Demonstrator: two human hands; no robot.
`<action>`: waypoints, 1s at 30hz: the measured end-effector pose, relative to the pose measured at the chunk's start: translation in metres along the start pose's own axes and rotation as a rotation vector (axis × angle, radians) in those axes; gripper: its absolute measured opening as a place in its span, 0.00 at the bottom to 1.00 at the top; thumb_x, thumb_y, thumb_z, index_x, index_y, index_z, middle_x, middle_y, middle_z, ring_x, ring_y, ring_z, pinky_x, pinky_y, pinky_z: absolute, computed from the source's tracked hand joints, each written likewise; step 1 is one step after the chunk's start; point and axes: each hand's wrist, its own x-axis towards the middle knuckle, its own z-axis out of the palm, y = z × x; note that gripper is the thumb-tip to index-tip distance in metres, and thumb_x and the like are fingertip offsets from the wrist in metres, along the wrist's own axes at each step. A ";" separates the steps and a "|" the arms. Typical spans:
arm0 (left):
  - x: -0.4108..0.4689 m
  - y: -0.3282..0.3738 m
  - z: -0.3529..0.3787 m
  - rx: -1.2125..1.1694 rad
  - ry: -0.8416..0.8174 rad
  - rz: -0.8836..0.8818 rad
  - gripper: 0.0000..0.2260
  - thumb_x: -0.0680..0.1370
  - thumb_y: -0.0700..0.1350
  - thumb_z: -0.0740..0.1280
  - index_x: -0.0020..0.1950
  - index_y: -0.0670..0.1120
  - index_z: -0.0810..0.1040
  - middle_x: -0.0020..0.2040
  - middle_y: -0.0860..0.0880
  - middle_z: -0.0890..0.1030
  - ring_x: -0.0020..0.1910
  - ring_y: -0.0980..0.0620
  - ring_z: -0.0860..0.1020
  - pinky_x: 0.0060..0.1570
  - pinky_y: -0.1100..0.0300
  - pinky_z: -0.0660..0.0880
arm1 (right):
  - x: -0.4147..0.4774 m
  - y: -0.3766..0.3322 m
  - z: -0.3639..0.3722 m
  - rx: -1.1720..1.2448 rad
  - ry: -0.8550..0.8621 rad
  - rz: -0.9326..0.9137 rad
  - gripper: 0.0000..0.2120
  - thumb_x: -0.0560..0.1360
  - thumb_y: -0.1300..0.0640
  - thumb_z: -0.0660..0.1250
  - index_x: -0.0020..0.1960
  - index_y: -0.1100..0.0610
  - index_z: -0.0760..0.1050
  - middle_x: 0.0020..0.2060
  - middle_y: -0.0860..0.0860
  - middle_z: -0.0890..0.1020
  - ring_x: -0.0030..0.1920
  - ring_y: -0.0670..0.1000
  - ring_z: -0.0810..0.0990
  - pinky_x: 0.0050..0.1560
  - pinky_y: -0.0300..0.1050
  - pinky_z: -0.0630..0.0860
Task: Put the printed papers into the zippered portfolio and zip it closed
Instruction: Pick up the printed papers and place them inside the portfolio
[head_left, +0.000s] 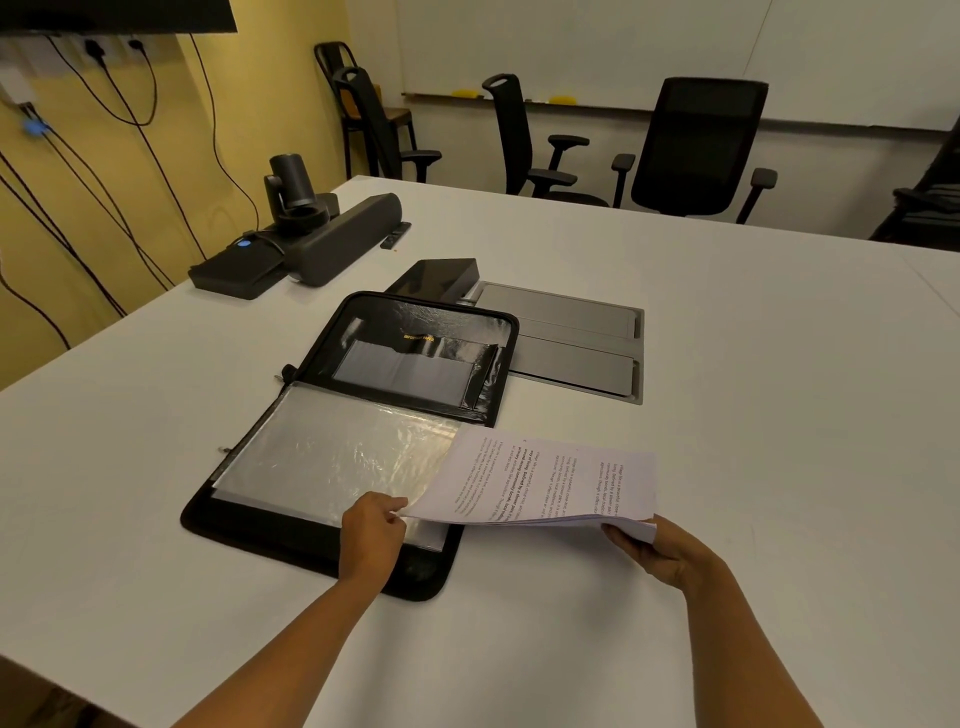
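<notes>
While the portfolio lies open, both hands pinch the papers' near corners.

Between your hands the printed papers are white with lines of black text, a few in bold. Past your left hand the zippered portfolio is black, its clear sleeves glinting silvery grey, with small gold lettering on the far flap. Under everything the table is plain white; beyond the portfolio sits a grey panel.
</notes>
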 end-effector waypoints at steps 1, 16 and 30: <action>0.000 -0.001 -0.001 0.003 0.000 0.002 0.12 0.74 0.32 0.67 0.57 0.37 0.79 0.56 0.40 0.80 0.52 0.43 0.78 0.55 0.57 0.75 | 0.000 0.000 0.000 0.005 -0.001 -0.001 0.18 0.75 0.73 0.60 0.63 0.61 0.70 0.47 0.61 0.79 0.36 0.56 0.85 0.28 0.44 0.80; -0.005 0.007 0.000 0.016 0.041 0.011 0.12 0.74 0.32 0.66 0.58 0.36 0.78 0.56 0.39 0.79 0.53 0.43 0.78 0.54 0.56 0.76 | -0.006 0.003 0.007 0.019 -0.006 -0.004 0.17 0.75 0.74 0.59 0.61 0.62 0.69 0.46 0.61 0.78 0.46 0.58 0.78 0.27 0.44 0.81; -0.016 0.016 0.007 0.309 -0.087 0.226 0.06 0.76 0.36 0.66 0.50 0.35 0.75 0.44 0.39 0.78 0.40 0.47 0.78 0.36 0.64 0.74 | -0.014 0.007 0.004 -0.163 -0.116 -0.109 0.22 0.71 0.74 0.65 0.59 0.56 0.71 0.50 0.61 0.79 0.50 0.59 0.79 0.36 0.47 0.83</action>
